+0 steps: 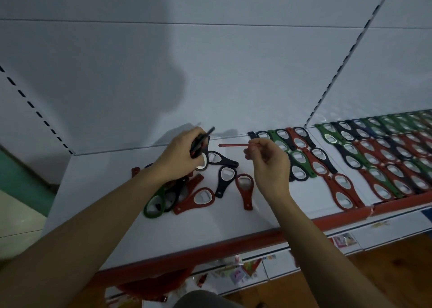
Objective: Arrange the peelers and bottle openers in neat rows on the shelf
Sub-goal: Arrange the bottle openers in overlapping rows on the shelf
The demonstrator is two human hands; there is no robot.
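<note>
My left hand grips a small bunch of bottle openers, black and red, held above the shelf. My right hand pinches a red bottle opener seen edge-on, its thin handle pointing left. Below both hands a loose pile of openers in red, black and green lies on the white shelf. To the right, neat overlapping rows of openers run along the shelf, starting right beside my right hand.
The shelf has a red front edge. A white back panel with slotted uprights rises behind it. Lower shelves with small packaged goods sit below, above a wooden floor.
</note>
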